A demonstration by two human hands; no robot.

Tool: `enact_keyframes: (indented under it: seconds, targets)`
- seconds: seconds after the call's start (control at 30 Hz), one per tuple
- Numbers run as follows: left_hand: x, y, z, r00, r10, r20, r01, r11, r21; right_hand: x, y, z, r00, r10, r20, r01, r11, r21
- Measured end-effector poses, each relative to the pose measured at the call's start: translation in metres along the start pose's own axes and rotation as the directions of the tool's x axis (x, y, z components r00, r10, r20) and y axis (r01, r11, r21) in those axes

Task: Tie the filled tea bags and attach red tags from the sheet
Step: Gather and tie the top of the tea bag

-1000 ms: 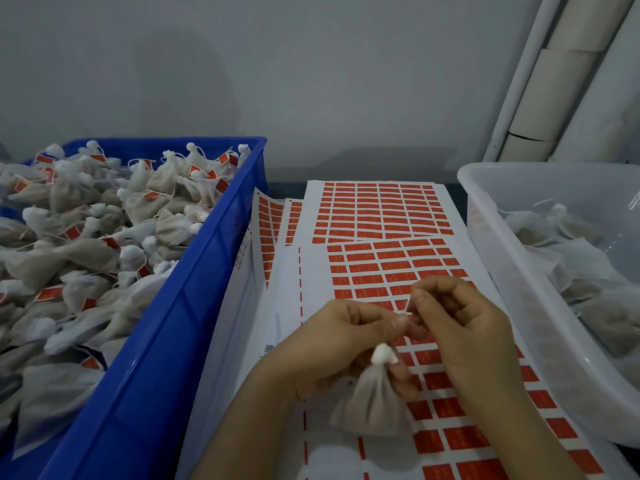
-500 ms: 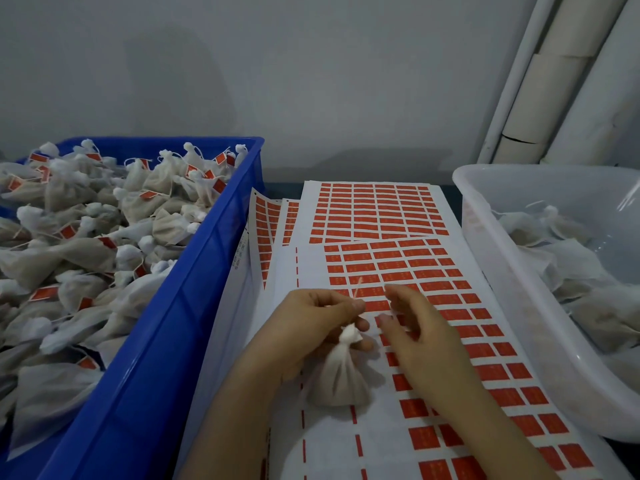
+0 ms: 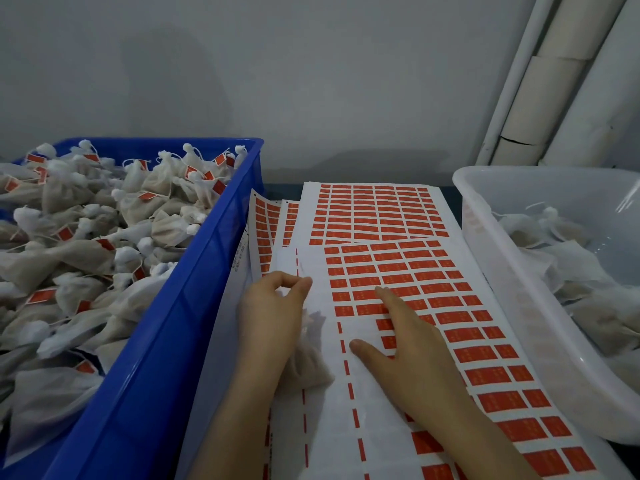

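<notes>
Right hand (image 3: 412,344) dropped from string onto sticker sheet (image 3: 398,271), fingers spread flat, reaching for red tag. Left hand (image 3: 273,313) pinches string end, tea bag (image 3: 308,368) hanging beneath, kept ready for tagging.

Packing workshop: bulk crate (image 3: 194,306), tag sheets (image 3: 381,216)

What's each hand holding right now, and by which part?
Left hand pinches something small and pale at its fingertips, probably the tea bag's string or gathered top; too blurred to be sure. Right hand holds nothing, fingers straight over the tag sheet.
</notes>
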State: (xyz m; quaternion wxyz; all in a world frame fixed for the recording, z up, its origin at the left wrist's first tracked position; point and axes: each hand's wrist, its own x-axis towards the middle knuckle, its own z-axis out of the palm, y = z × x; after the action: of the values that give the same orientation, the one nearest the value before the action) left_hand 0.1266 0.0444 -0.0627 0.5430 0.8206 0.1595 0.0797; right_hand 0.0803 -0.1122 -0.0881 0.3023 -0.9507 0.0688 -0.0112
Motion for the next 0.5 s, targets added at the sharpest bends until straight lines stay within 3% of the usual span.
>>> enact_keyframes:
  seconds: [0.13,0.27,0.33,0.5]
  targets:
    - [0.002,0.004,-0.008,0.997,-0.076,-0.019,0.069,0.967,-0.243,-0.001,-0.001,-0.001,1.000,-0.001,0.010,0.001,1.000,0.007]
    - [0.008,0.004,-0.014,0.993,-0.111,0.035,0.116,0.947,-0.300,-0.002,-0.002,-0.003,1.000,0.010,-0.002,-0.009,0.999,0.040]
    - [0.010,0.001,-0.015,0.989,-0.118,0.087,0.136,0.961,-0.240,-0.001,-0.002,-0.005,0.999,0.016,-0.033,-0.013,0.996,0.086]
    - [0.007,-0.003,-0.008,0.988,-0.029,0.148,0.013,0.994,0.109,0.001,-0.003,-0.009,0.997,0.028,-0.070,-0.021,0.994,0.103]
